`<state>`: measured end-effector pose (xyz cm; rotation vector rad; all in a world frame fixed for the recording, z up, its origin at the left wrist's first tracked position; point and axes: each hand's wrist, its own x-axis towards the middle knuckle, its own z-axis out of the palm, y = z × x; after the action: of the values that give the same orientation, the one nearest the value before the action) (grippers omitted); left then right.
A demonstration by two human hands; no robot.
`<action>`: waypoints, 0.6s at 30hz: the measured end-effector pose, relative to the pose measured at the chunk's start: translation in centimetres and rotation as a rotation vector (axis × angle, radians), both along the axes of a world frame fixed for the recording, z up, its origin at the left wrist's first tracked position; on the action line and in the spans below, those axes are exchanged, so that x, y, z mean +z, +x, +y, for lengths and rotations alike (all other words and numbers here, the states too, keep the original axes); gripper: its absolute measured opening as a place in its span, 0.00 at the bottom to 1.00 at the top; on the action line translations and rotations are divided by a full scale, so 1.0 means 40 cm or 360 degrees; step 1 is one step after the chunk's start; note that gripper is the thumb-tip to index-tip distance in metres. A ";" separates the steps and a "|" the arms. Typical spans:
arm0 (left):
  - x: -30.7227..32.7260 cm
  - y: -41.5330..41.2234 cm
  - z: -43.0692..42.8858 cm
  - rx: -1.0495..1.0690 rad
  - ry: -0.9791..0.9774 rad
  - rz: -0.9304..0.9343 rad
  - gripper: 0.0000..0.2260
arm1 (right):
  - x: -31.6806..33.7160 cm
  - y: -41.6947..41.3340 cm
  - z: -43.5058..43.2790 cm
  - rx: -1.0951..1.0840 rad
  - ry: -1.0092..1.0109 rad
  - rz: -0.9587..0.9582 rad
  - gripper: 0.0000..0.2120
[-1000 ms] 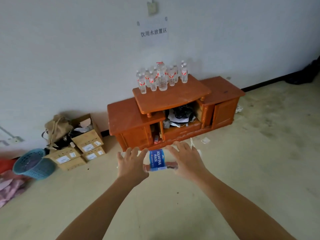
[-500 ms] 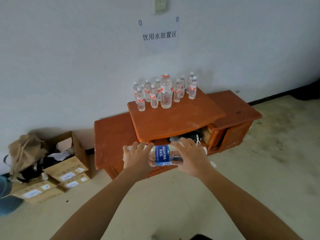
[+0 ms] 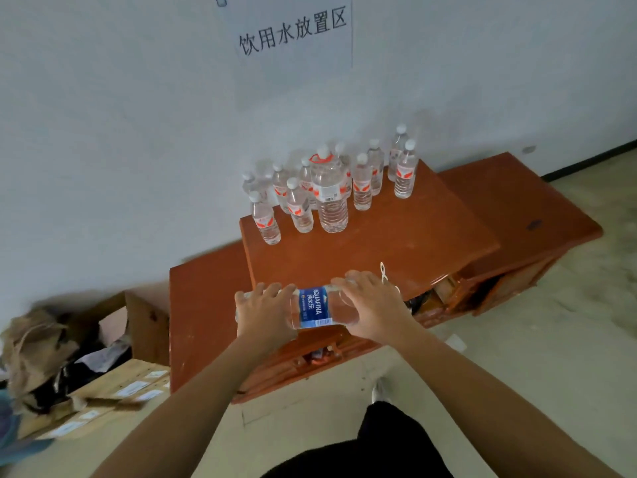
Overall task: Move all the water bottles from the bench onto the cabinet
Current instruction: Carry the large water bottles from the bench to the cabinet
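A blue-labelled bottle (image 3: 315,307) is held sideways, both ends hidden by the left hand (image 3: 263,313) and right hand (image 3: 374,305), fingers wrapped around it, above the cabinet (image 3: 396,243).

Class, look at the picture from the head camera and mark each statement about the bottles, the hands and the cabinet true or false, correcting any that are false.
1. Both hands hold the blue-labelled bottle. True: the left hand and right hand grip its ends.
2. The held bottle stands upright. False: it lies sideways.
3. Bottles stand at the back of the cabinet top. True.
4. The large bottle lies toppled. False: it stands upright among the smaller ones.
5. The paper sign lies on the floor. False: it is on the wall.
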<state>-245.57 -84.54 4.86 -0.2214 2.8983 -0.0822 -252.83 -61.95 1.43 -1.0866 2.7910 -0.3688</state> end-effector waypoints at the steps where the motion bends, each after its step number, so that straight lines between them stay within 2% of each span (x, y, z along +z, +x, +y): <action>1: 0.000 -0.038 -0.006 0.0021 -0.0010 0.0012 0.41 | -0.002 -0.052 0.002 0.0060 -0.0025 -0.0023 0.40; 3: -0.008 -0.122 -0.021 0.0072 -0.0025 0.0058 0.38 | 0.001 -0.165 0.008 0.0153 -0.0105 -0.0042 0.40; 5: -0.010 -0.185 -0.040 0.0133 0.0007 0.0070 0.37 | 0.006 -0.252 0.008 0.0098 -0.0327 0.0095 0.38; 9: -0.040 -0.277 -0.100 0.0248 0.0090 0.0076 0.35 | -0.006 -0.382 -0.026 -0.0437 -0.0801 0.0339 0.29; 10: -0.048 -0.296 -0.116 0.0258 0.0113 0.0103 0.35 | -0.010 -0.411 -0.038 -0.0642 -0.0882 0.0253 0.28; 11: -0.059 -0.317 -0.134 0.0261 0.0144 0.0135 0.35 | -0.009 -0.439 -0.052 -0.0830 -0.0960 0.0042 0.29; 12: -0.073 -0.339 -0.153 0.0260 0.0186 0.0141 0.35 | -0.004 -0.462 -0.067 -0.1017 -0.1039 -0.0340 0.30; 14: -0.101 -0.373 -0.178 0.0261 0.0296 0.0107 0.37 | 0.019 -0.480 -0.111 -0.1327 -0.1311 -0.1353 0.30; 15: -0.119 -0.390 -0.190 0.0252 0.0378 0.0074 0.38 | 0.023 -0.483 -0.136 -0.1428 -0.1425 -0.1627 0.27; 16: -0.143 -0.406 -0.202 0.0243 0.0462 0.0044 0.39 | 0.020 -0.483 -0.161 -0.1468 -0.1442 -0.1593 0.22; 18: -0.187 -0.449 -0.223 0.0211 0.0646 0.0016 0.41 | 0.018 -0.488 -0.219 -0.1541 -0.1470 -0.1217 0.14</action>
<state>-263.55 -93.48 -2.64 -0.3371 2.8207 0.5240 -272.37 -70.72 2.14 0.4639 2.1349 -1.7830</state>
